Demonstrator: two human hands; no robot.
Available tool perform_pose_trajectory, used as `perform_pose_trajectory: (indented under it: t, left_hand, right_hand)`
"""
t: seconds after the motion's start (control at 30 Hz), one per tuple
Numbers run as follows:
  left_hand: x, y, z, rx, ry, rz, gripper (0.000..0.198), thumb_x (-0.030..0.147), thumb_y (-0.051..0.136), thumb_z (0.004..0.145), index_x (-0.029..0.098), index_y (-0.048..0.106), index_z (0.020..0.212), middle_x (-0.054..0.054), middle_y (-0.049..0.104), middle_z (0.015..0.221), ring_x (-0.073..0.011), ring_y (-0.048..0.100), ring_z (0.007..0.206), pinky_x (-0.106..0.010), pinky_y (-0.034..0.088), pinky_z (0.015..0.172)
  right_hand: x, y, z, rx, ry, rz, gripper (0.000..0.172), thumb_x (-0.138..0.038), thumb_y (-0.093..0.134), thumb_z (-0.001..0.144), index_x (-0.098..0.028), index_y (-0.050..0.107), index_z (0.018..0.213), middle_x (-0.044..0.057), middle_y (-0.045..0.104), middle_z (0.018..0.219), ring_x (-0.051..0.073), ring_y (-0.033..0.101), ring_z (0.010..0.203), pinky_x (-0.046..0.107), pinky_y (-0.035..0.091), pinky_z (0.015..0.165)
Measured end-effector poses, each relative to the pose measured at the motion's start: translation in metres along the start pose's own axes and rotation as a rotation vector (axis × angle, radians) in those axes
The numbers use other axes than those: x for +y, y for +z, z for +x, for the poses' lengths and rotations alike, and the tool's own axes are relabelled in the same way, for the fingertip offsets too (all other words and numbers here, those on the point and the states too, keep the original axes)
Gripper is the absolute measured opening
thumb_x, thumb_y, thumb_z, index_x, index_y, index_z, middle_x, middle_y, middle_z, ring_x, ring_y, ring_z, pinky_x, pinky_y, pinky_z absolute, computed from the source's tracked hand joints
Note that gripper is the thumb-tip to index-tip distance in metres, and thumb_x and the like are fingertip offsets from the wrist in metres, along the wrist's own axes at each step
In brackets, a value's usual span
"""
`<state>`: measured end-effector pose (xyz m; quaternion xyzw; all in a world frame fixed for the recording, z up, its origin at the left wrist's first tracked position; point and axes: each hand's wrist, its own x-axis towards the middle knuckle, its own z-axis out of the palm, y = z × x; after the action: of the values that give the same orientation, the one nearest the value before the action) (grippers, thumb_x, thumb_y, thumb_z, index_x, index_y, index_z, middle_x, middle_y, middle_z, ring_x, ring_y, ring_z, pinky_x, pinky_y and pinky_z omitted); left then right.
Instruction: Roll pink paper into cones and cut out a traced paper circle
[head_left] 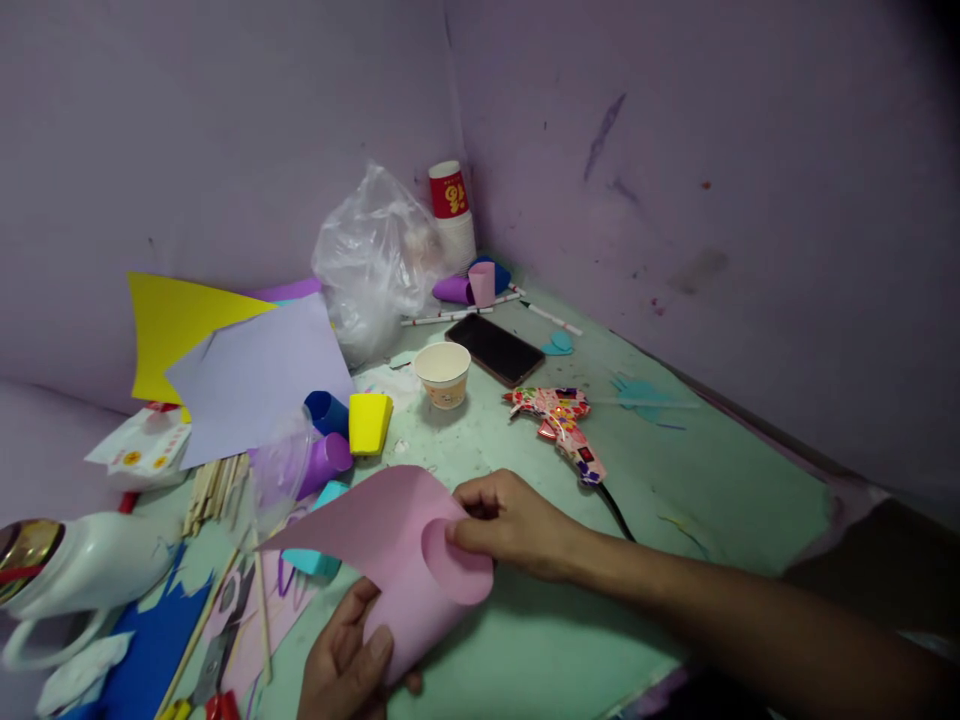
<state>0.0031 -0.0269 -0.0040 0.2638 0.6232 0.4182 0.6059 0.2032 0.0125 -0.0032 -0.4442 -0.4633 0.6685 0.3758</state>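
A sheet of pink craft paper (394, 540) is curled into a loose tube, with one pointed corner sticking out to the left. My left hand (343, 645) holds the tube's lower left side, thumb in front and other fingers mostly behind it. At the upper right, my right hand (521, 525) pinches the curled edge, its thumb at the tube's opening. Beyond the paper are a small paper cup (444, 378) and a yellow paper piece (370, 423). A flower-patterned glue gun (559, 420) lies past my right hand.
Scissors (217, 650), wooden sticks (214, 490) and a white jug (112, 565) crowd the left. Coloured sheets (262, 370) lie behind. A phone (495, 348), plastic bag (375, 260) and stacked cups (454, 225) are near the wall corner. The gun's cord (616, 513) runs under my right forearm.
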Motion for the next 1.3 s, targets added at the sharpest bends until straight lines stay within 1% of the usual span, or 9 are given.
perform_pose_trajectory:
  t: [0.1,0.27,0.47,0.63,0.83,0.97,1.03,1.2,1.3]
  left_hand:
    - [0.003,0.008,-0.006,0.018,0.02,-0.044,0.063,0.035,0.088,0.033,0.016,0.059,0.085,-0.001,0.063,0.066,-0.0155,0.059,0.05,-0.02,0.046,0.034]
    - [0.006,0.012,-0.009,0.012,0.006,-0.02,0.063,0.036,0.088,0.033,0.015,0.059,0.085,-0.004,0.065,0.069,-0.0133,0.055,0.045,-0.022,0.045,0.035]
    - [0.006,0.008,-0.01,-0.024,0.124,-0.08,0.058,0.045,0.079,0.05,0.012,0.063,0.095,-0.007,0.065,0.075,-0.0146,0.056,0.045,-0.025,0.046,0.039]
    - [0.007,0.004,-0.008,-0.086,0.134,-0.158,0.067,0.051,0.074,0.053,0.014,0.059,0.106,-0.008,0.065,0.073,-0.0195,0.06,0.054,-0.023,0.044,0.037]
    - [0.004,0.005,-0.009,0.064,0.189,-0.089,0.061,0.043,0.078,0.052,0.015,0.058,0.103,-0.006,0.065,0.079,-0.0171,0.06,0.054,-0.023,0.045,0.04]
    - [-0.003,0.004,-0.007,0.138,0.308,-0.004,0.05,0.043,0.076,0.056,0.018,0.06,0.095,-0.005,0.068,0.087,-0.0182,0.062,0.075,-0.022,0.048,0.06]
    - [-0.007,0.003,-0.007,0.111,0.332,0.0,0.048,0.045,0.074,0.058,0.019,0.061,0.096,-0.005,0.068,0.09,-0.0203,0.061,0.083,-0.023,0.047,0.069]
    - [-0.007,-0.001,-0.012,-0.001,0.283,-0.024,0.052,0.045,0.074,0.057,0.018,0.064,0.101,-0.008,0.067,0.101,-0.0277,0.06,0.095,-0.027,0.046,0.075]
    - [-0.002,-0.001,-0.016,-0.046,0.308,0.09,0.049,0.044,0.075,0.055,0.018,0.068,0.095,-0.008,0.069,0.098,-0.0273,0.061,0.088,-0.027,0.048,0.072]
  right_hand:
    - [0.005,-0.001,0.002,0.031,-0.021,-0.062,0.02,-0.026,0.056,0.067,-0.015,0.047,0.053,-0.005,0.036,0.053,0.007,0.033,0.052,0.02,0.025,0.045]
    - [0.006,-0.001,0.001,0.057,-0.021,-0.106,0.024,-0.03,0.056,0.069,-0.014,0.049,0.052,-0.004,0.037,0.052,0.008,0.033,0.052,0.021,0.024,0.044]
    - [0.001,-0.002,0.002,0.128,-0.002,-0.069,0.031,-0.039,0.057,0.07,-0.012,0.053,0.055,-0.002,0.043,0.054,0.008,0.037,0.051,0.021,0.027,0.045]
    - [-0.003,-0.001,0.004,0.169,0.017,-0.037,0.04,-0.05,0.054,0.071,-0.012,0.056,0.06,-0.001,0.047,0.052,0.008,0.041,0.044,0.022,0.033,0.044]
    - [-0.006,0.004,0.0,0.202,-0.005,-0.076,0.036,-0.046,0.058,0.071,-0.012,0.056,0.06,-0.001,0.048,0.05,0.009,0.044,0.043,0.022,0.034,0.041]
    - [-0.005,0.005,-0.002,0.242,-0.055,-0.108,0.032,-0.04,0.06,0.072,-0.013,0.052,0.054,-0.002,0.046,0.05,0.008,0.042,0.046,0.021,0.03,0.043]
    - [-0.003,0.005,-0.003,0.214,-0.078,-0.114,0.033,-0.04,0.06,0.072,-0.012,0.055,0.057,-0.001,0.048,0.054,0.009,0.043,0.05,0.021,0.032,0.045]
    - [-0.001,0.005,-0.005,0.09,-0.134,-0.16,0.038,-0.047,0.057,0.076,-0.01,0.06,0.067,0.003,0.055,0.063,0.014,0.049,0.059,0.023,0.038,0.051]
    - [0.0,0.007,-0.006,0.064,-0.158,-0.256,0.041,-0.048,0.051,0.079,-0.011,0.058,0.062,0.002,0.05,0.058,0.012,0.045,0.056,0.022,0.036,0.048]
